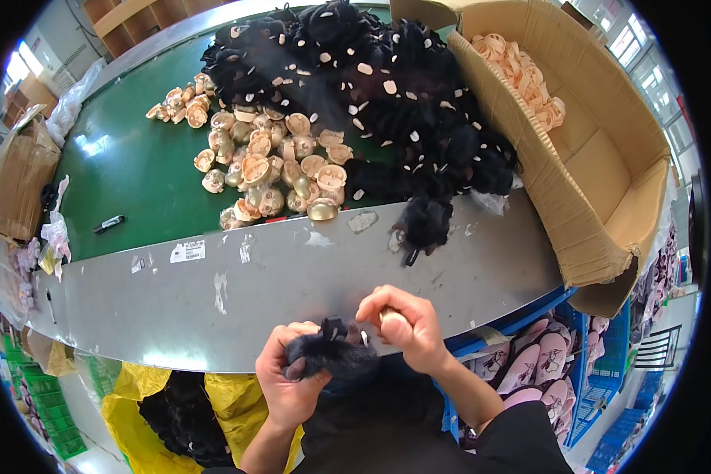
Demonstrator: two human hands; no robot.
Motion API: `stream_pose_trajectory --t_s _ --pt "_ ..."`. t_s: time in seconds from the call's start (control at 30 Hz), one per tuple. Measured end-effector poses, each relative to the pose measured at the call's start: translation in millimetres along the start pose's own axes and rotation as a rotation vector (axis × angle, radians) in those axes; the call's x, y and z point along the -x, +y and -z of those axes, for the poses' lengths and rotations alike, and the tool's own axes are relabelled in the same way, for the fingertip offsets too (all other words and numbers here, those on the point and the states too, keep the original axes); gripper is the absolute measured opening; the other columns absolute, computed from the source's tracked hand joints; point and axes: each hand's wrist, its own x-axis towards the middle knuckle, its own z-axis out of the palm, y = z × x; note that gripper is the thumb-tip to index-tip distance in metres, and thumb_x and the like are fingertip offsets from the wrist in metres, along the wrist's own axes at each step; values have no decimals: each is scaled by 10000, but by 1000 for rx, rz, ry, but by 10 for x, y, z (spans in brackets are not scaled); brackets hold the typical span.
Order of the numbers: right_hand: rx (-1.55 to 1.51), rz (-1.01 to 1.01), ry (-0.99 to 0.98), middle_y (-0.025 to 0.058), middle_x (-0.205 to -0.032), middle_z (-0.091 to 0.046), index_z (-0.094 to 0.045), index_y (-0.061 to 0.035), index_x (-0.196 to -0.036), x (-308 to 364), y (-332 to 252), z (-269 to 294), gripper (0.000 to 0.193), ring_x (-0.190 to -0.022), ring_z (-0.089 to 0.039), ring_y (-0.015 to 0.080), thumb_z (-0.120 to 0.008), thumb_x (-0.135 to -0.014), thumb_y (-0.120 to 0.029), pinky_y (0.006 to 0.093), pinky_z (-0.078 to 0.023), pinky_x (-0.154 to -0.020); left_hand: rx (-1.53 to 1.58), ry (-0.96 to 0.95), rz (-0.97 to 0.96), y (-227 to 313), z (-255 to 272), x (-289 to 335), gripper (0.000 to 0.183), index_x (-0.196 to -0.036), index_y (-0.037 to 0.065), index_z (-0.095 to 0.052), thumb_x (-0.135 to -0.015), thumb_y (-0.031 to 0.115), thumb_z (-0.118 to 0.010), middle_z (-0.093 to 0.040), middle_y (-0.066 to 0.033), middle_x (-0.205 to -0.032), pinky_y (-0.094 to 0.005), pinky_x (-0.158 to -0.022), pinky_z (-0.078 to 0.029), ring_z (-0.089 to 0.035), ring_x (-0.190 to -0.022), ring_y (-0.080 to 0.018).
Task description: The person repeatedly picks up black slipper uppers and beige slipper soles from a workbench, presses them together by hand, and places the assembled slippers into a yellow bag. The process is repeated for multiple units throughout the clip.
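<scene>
My left hand [290, 379] is wrapped round a furry black plush piece [332, 357] with small round ears, just off the table's near edge. Close to its right side is my right hand [411, 325], its fingers curled in; whatever they may hold is hidden. Beyond my hands, another black plush piece [426, 225] lies on the bare metal rim of the table. A heap of similar black plush pieces [347, 71] with pale tabs spreads across the back. Left of it are many plastic doll heads and half-shells [270, 201], in beige and gold.
A large open cardboard box [577, 213] with peach-coloured plastic parts [521, 71] stands at the right. A black marker [109, 224] lies on the green tabletop [134, 182]. Below the table are a yellow bag [237, 407] and blue crates [600, 379] near pink slipper-shaped pieces [549, 355].
</scene>
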Motion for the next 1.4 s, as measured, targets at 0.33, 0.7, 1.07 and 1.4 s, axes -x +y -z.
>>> stream_pose_trajectory --t_s 0.33,0.7,1.07,1.4 --pt "182 57 54 59 -813 -564 -649 6 -890 107 243 -133 123 -727 -521 141 -706 -919 -100 272 -420 -672 191 -18 532 -77 238 66 451 -1254 -24 -550 -844 109 -679 -661 -153 -1194 -424 -999 -523 -660 -1106 -296" --pt "273 52 2 67 -801 -578 -658 14 -902 110 278 -149 203 -710 -526 158 -776 -880 -150 273 -416 -646 244 29 467 -170 317 144 382 -1175 -53 -664 -797 -101 -643 -709 -116 -1103 -308 -881 -541 -682 -981 -186" --pt "266 -1 -19 90 -808 -553 -612 10 -875 138 251 -289 174 -691 -532 202 -734 -882 -114 318 -433 -630 569 -36 533 -45 180 109 745 -1527 155 -366 -835 123 -640 -569 -95 -1259 -415 -943 -568 -614 -1157 -283" --pt "165 31 -35 69 -783 -553 -637 8 -869 141 189 -368 119 -682 -506 169 -709 -897 -83 296 -398 -621 404 26 350 -78 180 341 789 -1544 102 -346 -885 145 -777 -590 -99 -1277 -401 -1043 -495 -585 -1217 -234"
